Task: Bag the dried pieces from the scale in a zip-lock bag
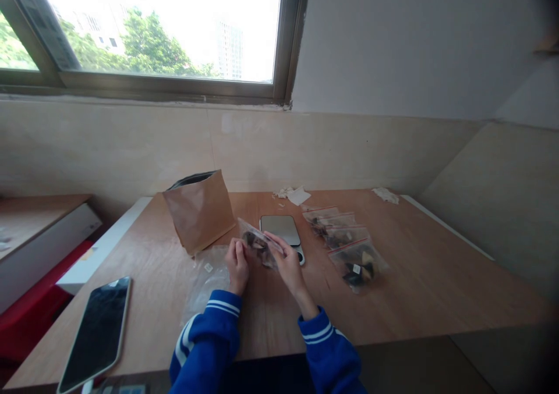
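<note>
Between my two hands is a clear zip bag with dark pieces inside, held tilted above the table. My left hand has its fingers closed on the bag's left edge. On the opposite side, my right hand grips the bag with the fingers along its upper edge. Just behind it sits a flat kitchen scale, its front corner partly covered by my right hand. Clear empty-looking plastic bags lie flat beside my left wrist. Several filled zip bags with red seal lines overlap to the right of the scale.
A brown paper bag stands with its mouth open at the back left. A tablet with a cable plugged in lies at the left front edge. Crumpled white paper rests by the wall, with another scrap farther right.
</note>
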A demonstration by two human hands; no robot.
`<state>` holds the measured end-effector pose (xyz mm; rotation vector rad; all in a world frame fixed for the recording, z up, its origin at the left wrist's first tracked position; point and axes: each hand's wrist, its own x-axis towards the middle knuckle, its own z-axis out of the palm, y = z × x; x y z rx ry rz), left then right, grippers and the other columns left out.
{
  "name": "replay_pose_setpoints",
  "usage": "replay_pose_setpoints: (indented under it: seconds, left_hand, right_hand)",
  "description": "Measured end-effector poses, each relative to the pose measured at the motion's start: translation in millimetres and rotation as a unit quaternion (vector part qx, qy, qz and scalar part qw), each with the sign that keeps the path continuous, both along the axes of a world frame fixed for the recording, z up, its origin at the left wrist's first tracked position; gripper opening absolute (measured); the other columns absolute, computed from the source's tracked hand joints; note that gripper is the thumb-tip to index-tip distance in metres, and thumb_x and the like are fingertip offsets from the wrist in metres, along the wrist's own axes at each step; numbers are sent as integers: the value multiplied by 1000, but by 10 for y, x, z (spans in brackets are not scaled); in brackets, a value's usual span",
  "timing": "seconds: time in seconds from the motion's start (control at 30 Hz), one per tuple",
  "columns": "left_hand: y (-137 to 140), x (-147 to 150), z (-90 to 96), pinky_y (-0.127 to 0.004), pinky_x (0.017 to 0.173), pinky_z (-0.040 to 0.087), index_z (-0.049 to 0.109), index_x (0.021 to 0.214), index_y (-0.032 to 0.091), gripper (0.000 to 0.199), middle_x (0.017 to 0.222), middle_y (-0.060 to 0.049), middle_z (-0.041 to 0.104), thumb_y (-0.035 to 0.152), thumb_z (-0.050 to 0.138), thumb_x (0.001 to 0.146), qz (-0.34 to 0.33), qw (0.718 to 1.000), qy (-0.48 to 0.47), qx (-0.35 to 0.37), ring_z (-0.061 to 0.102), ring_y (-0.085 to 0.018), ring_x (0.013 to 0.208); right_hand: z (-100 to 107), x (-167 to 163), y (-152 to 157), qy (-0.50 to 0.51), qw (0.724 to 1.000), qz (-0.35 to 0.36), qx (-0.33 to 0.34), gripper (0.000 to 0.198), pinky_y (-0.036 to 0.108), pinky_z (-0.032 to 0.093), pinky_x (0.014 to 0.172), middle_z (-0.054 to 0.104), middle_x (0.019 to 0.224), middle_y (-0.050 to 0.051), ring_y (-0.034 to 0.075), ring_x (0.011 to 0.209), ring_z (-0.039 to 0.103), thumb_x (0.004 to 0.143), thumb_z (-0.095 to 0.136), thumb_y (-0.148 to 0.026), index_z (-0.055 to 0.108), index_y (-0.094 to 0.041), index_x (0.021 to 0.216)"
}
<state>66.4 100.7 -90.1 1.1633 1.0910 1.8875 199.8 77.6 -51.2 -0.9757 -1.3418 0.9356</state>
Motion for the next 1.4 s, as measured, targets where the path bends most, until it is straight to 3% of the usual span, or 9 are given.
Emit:
replay_pose_setpoints:
  seconds: [0.1,0.23,0.37,0.57,0.73,0.97,1.17,1.3,1.4]
  left_hand:
    - [33,-31,34,-28,71,44,60,86,20,30,82,-4,58,50,58,84,94,995,22,6,55,-17,74]
    - [56,-7,81,-31,86,43,65,99,21,33,97,-7,64,50,58,84,5,998,6,-55,58,-21,93]
    - [18,34,116,-26,82,43,69,85,18,36,88,-6,67,53,60,82,-96,991,-4,-95,59,-19,86]
    - [-19,43,158,-24,73,44,67,80,18,33,78,-3,64,51,64,79,-94,993,12,-65,56,-17,77]
    - [-23,46,160,-22,67,44,67,79,19,28,75,-2,63,46,61,83,-97,994,24,-41,56,-14,70]
    - [-8,37,119,-24,68,44,69,81,20,28,76,-4,63,46,58,86,-79,996,16,-32,56,-16,72]
    - [14,17,83,-22,62,40,66,73,20,29,69,-2,58,46,62,82,-50,998,-12,-48,51,-14,65]
    - [34,15,67,-22,62,40,60,70,19,30,68,1,54,47,62,82,-48,997,-34,-47,49,-13,65]
    - [44,12,42,-22,61,39,54,69,19,32,65,3,50,49,61,82,-45,996,-37,-60,47,-12,62]
  right_hand:
    - [-16,128,3,50,998,-16,-34,43,44,48,102,69,119,9,26,112,64,85,62,-48,66,-21,118]
    - [-73,207,-27,79,995,-6,-60,41,45,50,99,70,116,8,25,108,65,84,63,-47,67,-21,114]
    - [-90,216,-97,83,995,-2,-50,42,44,50,99,69,117,10,25,108,65,85,62,-45,62,-21,119]
    - [-19,290,-136,-34,999,9,6,31,39,50,96,69,113,7,23,108,64,84,63,-42,65,-24,109]
    - [83,389,-116,-185,981,59,28,28,38,48,97,70,111,5,22,107,64,88,59,-40,69,-25,110]
    - [113,525,-123,-268,962,45,29,32,30,49,78,70,90,5,19,85,65,93,52,-43,76,-23,83]
    - [95,572,-137,-255,966,20,38,45,29,47,73,68,82,5,19,78,64,93,50,-44,67,-21,59]
    - [8,533,-81,-187,982,-7,21,34,28,48,67,66,73,3,18,70,61,87,58,-48,66,-20,71]
    - [-134,495,-4,-54,997,-48,-11,32,27,49,65,67,76,2,18,69,62,76,69,-51,63,-21,83]
